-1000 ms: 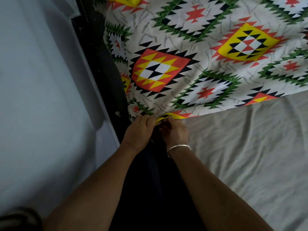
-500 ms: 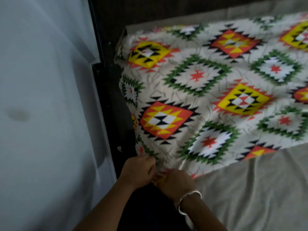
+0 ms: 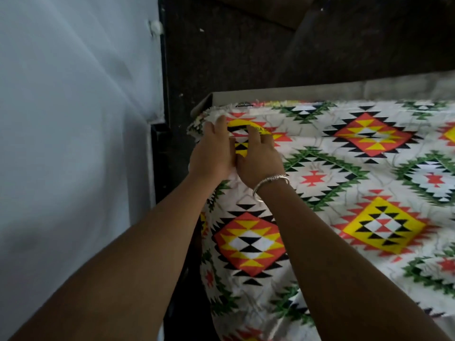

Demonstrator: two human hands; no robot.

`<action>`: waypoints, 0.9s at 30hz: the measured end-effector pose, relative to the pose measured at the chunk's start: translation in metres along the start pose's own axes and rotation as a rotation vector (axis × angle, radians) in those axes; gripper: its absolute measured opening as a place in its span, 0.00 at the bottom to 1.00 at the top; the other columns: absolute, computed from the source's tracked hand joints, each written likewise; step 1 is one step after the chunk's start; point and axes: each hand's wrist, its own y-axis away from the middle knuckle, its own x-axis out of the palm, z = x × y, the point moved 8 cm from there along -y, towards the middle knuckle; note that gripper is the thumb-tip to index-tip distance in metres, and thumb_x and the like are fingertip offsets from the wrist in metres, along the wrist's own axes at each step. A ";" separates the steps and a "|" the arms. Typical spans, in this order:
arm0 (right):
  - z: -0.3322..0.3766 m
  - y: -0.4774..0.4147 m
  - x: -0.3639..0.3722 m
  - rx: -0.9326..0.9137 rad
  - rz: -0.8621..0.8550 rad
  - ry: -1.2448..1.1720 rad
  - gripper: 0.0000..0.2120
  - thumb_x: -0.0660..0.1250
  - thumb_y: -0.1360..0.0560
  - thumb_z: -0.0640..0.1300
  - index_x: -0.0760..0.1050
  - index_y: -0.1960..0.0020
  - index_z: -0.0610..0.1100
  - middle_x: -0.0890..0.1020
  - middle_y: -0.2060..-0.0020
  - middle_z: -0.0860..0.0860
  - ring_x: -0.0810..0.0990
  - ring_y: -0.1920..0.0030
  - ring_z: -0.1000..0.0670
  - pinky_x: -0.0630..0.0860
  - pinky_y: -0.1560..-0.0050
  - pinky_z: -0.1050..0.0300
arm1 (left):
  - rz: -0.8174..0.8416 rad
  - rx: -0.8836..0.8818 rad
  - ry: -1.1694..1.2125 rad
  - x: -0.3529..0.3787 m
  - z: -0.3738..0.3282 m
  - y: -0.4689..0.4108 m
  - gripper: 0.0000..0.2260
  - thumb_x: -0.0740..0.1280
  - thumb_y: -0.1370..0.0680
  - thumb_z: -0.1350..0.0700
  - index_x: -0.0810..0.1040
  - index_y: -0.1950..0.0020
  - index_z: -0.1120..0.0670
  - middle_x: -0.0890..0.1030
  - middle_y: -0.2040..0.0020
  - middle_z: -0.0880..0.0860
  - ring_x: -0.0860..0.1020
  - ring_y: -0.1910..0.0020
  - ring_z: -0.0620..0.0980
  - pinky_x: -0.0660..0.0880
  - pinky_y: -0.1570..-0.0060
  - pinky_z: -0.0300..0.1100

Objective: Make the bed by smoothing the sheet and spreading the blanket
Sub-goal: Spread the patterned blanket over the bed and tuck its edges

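The white blanket printed with orange, yellow and green diamonds [image 3: 344, 193] covers the frame's right, with the plain grey sheet [image 3: 394, 87] edging it above. My left hand [image 3: 211, 153] presses flat-fingered on its upper-left corner, probably to square it. My right hand [image 3: 258, 158] curls just beside it; I cannot tell whether it grips.

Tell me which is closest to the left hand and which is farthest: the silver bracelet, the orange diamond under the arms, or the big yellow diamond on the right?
1. Silver bracelet: on the other arm, right beside the left hand.
2. Orange diamond: nearer the person, by the left edge of the blanket.
3. Big yellow diamond: far out to the right.
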 end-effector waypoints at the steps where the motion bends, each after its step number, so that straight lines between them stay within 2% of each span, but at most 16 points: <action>1: 0.003 -0.007 0.002 0.002 -0.008 0.061 0.32 0.62 0.24 0.48 0.52 0.25 0.47 0.63 0.33 0.39 0.69 0.37 0.36 0.70 0.43 0.45 | 0.008 -0.045 0.026 0.001 0.007 -0.008 0.23 0.58 0.20 0.51 0.55 0.26 0.52 0.66 0.32 0.61 0.76 0.44 0.61 0.74 0.54 0.50; 3: 0.009 -0.016 0.007 -0.004 -0.021 0.250 0.35 0.61 0.25 0.55 0.48 0.24 0.52 0.56 0.29 0.39 0.62 0.33 0.34 0.66 0.39 0.41 | 0.097 -0.057 -0.010 0.010 0.016 -0.017 0.26 0.57 0.19 0.48 0.50 0.24 0.49 0.62 0.29 0.62 0.75 0.41 0.61 0.74 0.50 0.52; 5: 0.009 -0.023 0.022 0.007 0.050 0.361 0.40 0.61 0.28 0.63 0.40 0.25 0.60 0.42 0.25 0.45 0.45 0.27 0.33 0.55 0.35 0.30 | 0.254 -0.037 -0.062 0.028 0.027 -0.020 0.29 0.56 0.19 0.46 0.43 0.24 0.46 0.59 0.27 0.63 0.74 0.40 0.61 0.74 0.47 0.54; 7: 0.006 -0.030 0.037 0.034 0.150 0.323 0.43 0.62 0.29 0.64 0.33 0.28 0.65 0.32 0.26 0.48 0.32 0.28 0.34 0.44 0.36 0.23 | 0.363 -0.056 0.008 0.043 0.035 -0.020 0.29 0.52 0.19 0.44 0.38 0.24 0.45 0.60 0.27 0.62 0.74 0.40 0.60 0.74 0.44 0.55; 9: 0.006 -0.036 0.042 0.052 0.205 0.297 0.44 0.62 0.29 0.63 0.31 0.29 0.66 0.30 0.27 0.47 0.29 0.29 0.33 0.43 0.37 0.21 | 0.394 -0.074 0.058 0.046 0.038 -0.023 0.28 0.51 0.19 0.45 0.39 0.24 0.46 0.62 0.28 0.62 0.74 0.40 0.60 0.74 0.44 0.55; 11: 0.008 -0.041 0.039 0.056 0.249 0.327 0.45 0.65 0.32 0.63 0.36 0.28 0.65 0.33 0.26 0.47 0.32 0.29 0.31 0.46 0.38 0.20 | 0.368 -0.053 0.025 0.037 0.037 -0.029 0.27 0.55 0.19 0.46 0.48 0.23 0.49 0.68 0.31 0.60 0.75 0.41 0.59 0.74 0.46 0.53; 14: 0.010 -0.051 0.017 0.011 0.206 0.371 0.40 0.67 0.36 0.64 0.51 0.29 0.62 0.52 0.26 0.48 0.50 0.29 0.32 0.60 0.40 0.25 | 0.357 0.043 0.062 0.018 0.030 -0.043 0.24 0.64 0.24 0.45 0.65 0.32 0.51 0.76 0.40 0.55 0.77 0.44 0.56 0.75 0.49 0.51; 17: 0.003 -0.056 -0.005 -0.055 0.106 0.403 0.38 0.68 0.37 0.65 0.60 0.30 0.59 0.61 0.30 0.46 0.62 0.34 0.37 0.67 0.41 0.34 | 0.443 0.194 -0.058 0.011 0.024 -0.052 0.26 0.69 0.28 0.43 0.68 0.35 0.52 0.73 0.40 0.55 0.75 0.43 0.56 0.75 0.50 0.50; 19: -0.004 -0.059 -0.014 -0.073 0.045 0.299 0.37 0.72 0.37 0.61 0.65 0.32 0.54 0.65 0.35 0.42 0.68 0.39 0.38 0.71 0.42 0.39 | 0.404 0.304 -0.131 0.007 0.019 -0.055 0.25 0.69 0.28 0.44 0.69 0.35 0.52 0.72 0.40 0.55 0.74 0.44 0.55 0.74 0.53 0.49; 21: -0.008 -0.063 -0.017 -0.090 0.041 0.153 0.29 0.74 0.34 0.51 0.70 0.36 0.47 0.70 0.42 0.41 0.74 0.45 0.38 0.74 0.46 0.43 | 0.325 0.341 0.002 0.003 0.015 -0.052 0.21 0.70 0.27 0.48 0.71 0.39 0.55 0.75 0.50 0.50 0.75 0.53 0.51 0.72 0.59 0.45; 23: -0.007 -0.068 -0.013 -0.104 0.118 0.138 0.19 0.71 0.30 0.43 0.72 0.41 0.43 0.75 0.47 0.42 0.77 0.50 0.38 0.75 0.50 0.48 | 0.306 0.260 0.218 0.005 0.020 -0.048 0.14 0.70 0.26 0.54 0.71 0.45 0.57 0.71 0.62 0.43 0.71 0.63 0.46 0.65 0.64 0.41; 25: -0.003 -0.072 -0.013 -0.145 0.144 0.159 0.12 0.68 0.28 0.40 0.74 0.46 0.42 0.78 0.51 0.42 0.77 0.51 0.38 0.72 0.52 0.50 | 0.287 0.177 0.359 0.009 0.028 -0.044 0.10 0.70 0.26 0.58 0.72 0.50 0.58 0.70 0.67 0.46 0.71 0.68 0.47 0.66 0.67 0.42; 27: 0.002 -0.073 -0.019 -0.197 0.100 0.160 0.07 0.66 0.27 0.39 0.76 0.50 0.43 0.78 0.54 0.42 0.77 0.52 0.39 0.72 0.50 0.48 | 0.241 0.128 0.452 0.007 0.033 -0.044 0.07 0.70 0.26 0.59 0.73 0.54 0.60 0.71 0.68 0.46 0.70 0.70 0.44 0.66 0.69 0.36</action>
